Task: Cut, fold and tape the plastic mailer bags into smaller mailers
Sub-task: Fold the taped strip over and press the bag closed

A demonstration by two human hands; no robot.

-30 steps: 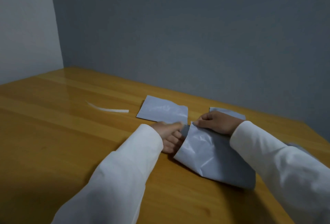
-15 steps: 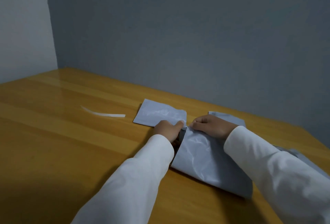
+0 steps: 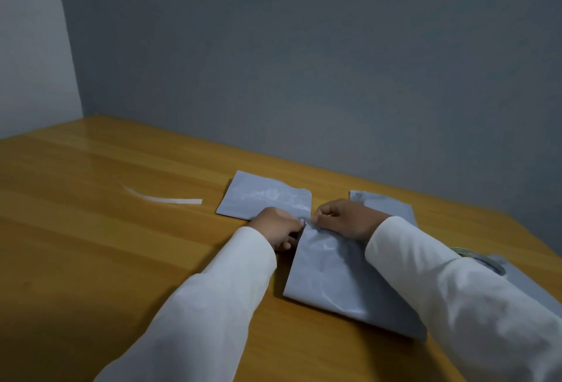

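Hands — left hand [image 3: 275, 226], right hand [image 3: 346, 219] — now pinching mailer [image 3: 331, 278] corner together.

Both white-sleeved arms reach toward twelve o'clock and converge. The left hand [image 3: 275, 226] and right hand [image 3: 346, 220] sit knuckles-up, fingers curled, fingertips nearly meeting, each pinching the same grey edge.

Both hands [image 3: 275, 226] [image 3: 349, 219] at grey mailer's [image 3: 331, 278] far corner.
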